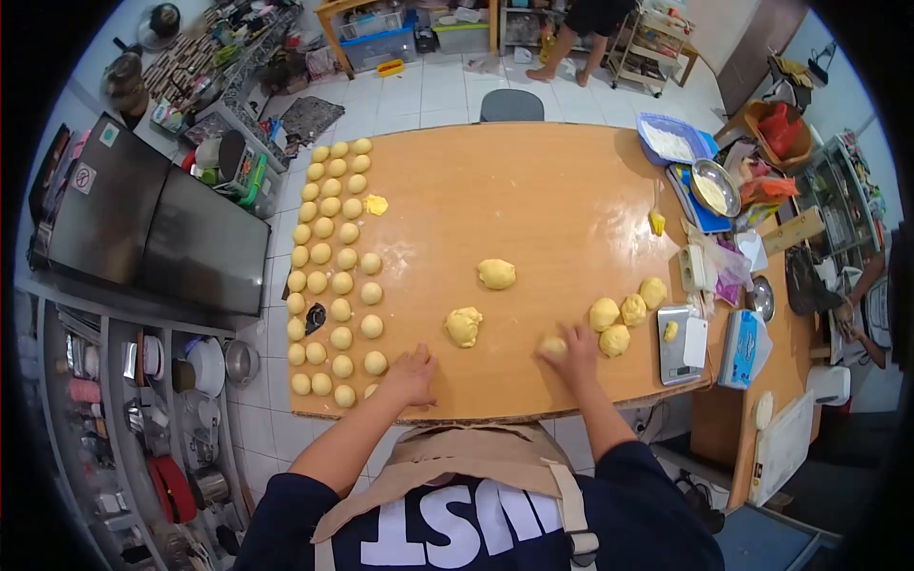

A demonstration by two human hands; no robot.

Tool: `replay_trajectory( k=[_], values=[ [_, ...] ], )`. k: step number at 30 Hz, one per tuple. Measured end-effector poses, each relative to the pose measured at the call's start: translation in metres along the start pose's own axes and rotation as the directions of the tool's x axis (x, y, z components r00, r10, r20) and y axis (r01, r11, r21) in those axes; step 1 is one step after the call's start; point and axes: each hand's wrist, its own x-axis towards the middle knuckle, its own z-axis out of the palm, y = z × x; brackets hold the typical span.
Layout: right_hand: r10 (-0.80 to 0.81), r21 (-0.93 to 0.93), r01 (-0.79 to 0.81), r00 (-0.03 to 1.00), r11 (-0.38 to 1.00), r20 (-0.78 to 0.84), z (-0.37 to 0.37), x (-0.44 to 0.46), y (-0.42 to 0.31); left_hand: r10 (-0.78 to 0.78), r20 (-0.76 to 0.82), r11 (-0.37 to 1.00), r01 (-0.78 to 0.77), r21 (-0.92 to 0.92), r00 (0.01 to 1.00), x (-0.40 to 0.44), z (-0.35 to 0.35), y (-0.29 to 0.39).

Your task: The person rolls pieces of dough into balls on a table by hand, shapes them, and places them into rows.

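Note:
My right hand (573, 357) has its fingers around a lump of yellow dough (552, 346) at the table's front edge. My left hand (410, 377) rests on the wooden table (428, 190) with its fingers apart, beside rows of round dough balls (375, 363). Two larger dough lumps lie mid-table, one (464, 326) between my hands and another (496, 274) behind it. Several rough dough pieces (614, 340) are grouped just right of my right hand. A small flat dough scrap (377, 205) is beside the rows at the back left.
A scale (676, 343) and a blue tissue pack (741, 348) stand at the right. Behind them are a metal bowl (716, 187) and a blue basket of flour (668, 140). A stool (511, 106) stands beyond the table. Another person's legs (562, 52) show at the back.

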Motion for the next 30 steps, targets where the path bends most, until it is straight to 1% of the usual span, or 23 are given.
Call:
replay_trajectory(
  k=[1,3,4,5,6,7,8,9,10,11,12,13,15,18,19,20,22,23,24,25,27,30],
  values=[
    [0.005,0.046,0.0,0.995,0.999,-0.095,0.0,0.021,-0.012,-0.006,0.014,1.0,0.006,-0.011,1.0,0.002,-0.001,0.001],
    [-0.034,0.043,0.04,0.991,0.998,-0.128,0.022,0.033,-0.049,-0.027,0.041,0.999,0.029,-0.041,0.999,0.003,-0.002,0.002],
    [-0.053,0.045,0.06,0.988,0.997,-0.146,0.03,0.035,-0.058,-0.022,0.035,0.999,0.023,-0.029,0.999,0.003,0.005,0.002],
    [-0.135,0.037,0.134,0.991,0.99,0.024,0.038,0.02,-0.058,-0.02,0.022,1.0,0.02,-0.011,1.0,0.005,0.012,0.0],
    [-0.221,0.037,0.218,0.957,0.975,0.188,0.047,-0.001,-0.056,-0.022,-0.001,1.0,0.022,0.005,1.0,0.007,0.012,-0.004],
    [-0.378,0.017,0.38,0.915,0.925,0.144,0.051,-0.029,-0.042,-0.011,-0.021,1.0,0.01,-0.008,1.0,0.005,0.007,-0.006],
    [-0.525,-0.008,0.529,0.844,0.849,0.111,0.05,-0.047,-0.018,0.001,-0.036,1.0,-0.002,-0.025,0.999,0.0,0.003,-0.006],
    [-0.475,0.042,0.473,0.877,0.88,0.075,0.047,-0.046,0.009,0.016,-0.044,0.999,-0.018,-0.044,0.999,-0.004,0.001,-0.005],
    [-0.416,0.094,0.41,0.908,0.907,0.047,0.043,-0.045,0.039,0.0,-0.035,0.999,-0.002,-0.046,0.999,-0.005,-0.002,-0.004],
    [-0.34,0.151,0.333,0.94,0.931,0.024,0.04,-0.051,0.053,-0.008,-0.017,0.999,0.008,-0.041,1.0,-0.005,-0.004,-0.003],
    [-0.191,0.036,0.19,0.981,0.981,0.04,0.022,-0.035,0.036,-0.009,0.01,1.0,0.009,-0.028,1.0,-0.004,-0.004,-0.001],
    [-0.036,-0.082,0.039,0.999,0.996,0.041,-0.004,0.0,0.005,-0.004,0.021,1.0,0.004,-0.003,1.0,-0.003,-0.004,0.0],
    [-0.035,0.096,0.057,0.975,0.994,-0.219,0.005,0.04,-0.033,-0.005,0.024,0.999,0.004,0.039,1.0,0.002,-0.004,0.001],
    [-0.169,0.093,0.17,0.985,0.981,-0.019,0.042,0.018,-0.069,-0.009,0.015,0.999,0.008,0.031,1.0,0.002,0.002,-0.001],
    [-0.323,0.084,0.323,0.946,0.943,-0.013,0.045,0.003,-0.063,0.005,0.017,1.0,-0.005,0.028,1.0,0.002,-0.003,-0.003],
    [-0.473,0.074,0.472,0.881,0.879,-0.001,0.047,-0.021,-0.047,0.015,0.018,1.0,-0.016,0.019,1.0,0.001,-0.004,-0.003],
    [-0.513,0.239,0.517,0.854,0.822,-0.084,0.061,-0.05,0.019,0.017,0.012,1.0,-0.017,0.002,1.0,-0.003,-0.006,-0.005],
    [-0.337,0.172,0.33,0.942,0.928,0.009,0.043,-0.038,0.015,0.014,0.003,1.0,-0.014,-0.003,1.0,-0.004,-0.006,-0.005],
    [-0.126,0.087,0.119,0.988,0.989,0.092,0.008,-0.026,0.003,0.019,0.004,1.0,-0.019,-0.007,1.0,-0.004,-0.005,-0.003],
    [0.107,-0.015,-0.106,0.982,0.994,0.159,-0.014,-0.014,-0.006,0.018,0.017,1.0,-0.018,-0.002,1.0,-0.003,-0.004,-0.003],
    [0.068,0.094,-0.06,0.994,0.994,-0.083,-0.008,0.028,-0.024,0.014,0.041,1.0,-0.015,0.001,0.999,0.003,-0.003,-0.003],
    [-0.105,0.132,0.121,0.987,0.984,-0.124,0.016,0.035,-0.065,-0.014,0.017,1.0,0.014,0.018,1.0,0.001,0.001,-0.001]
  ],
)
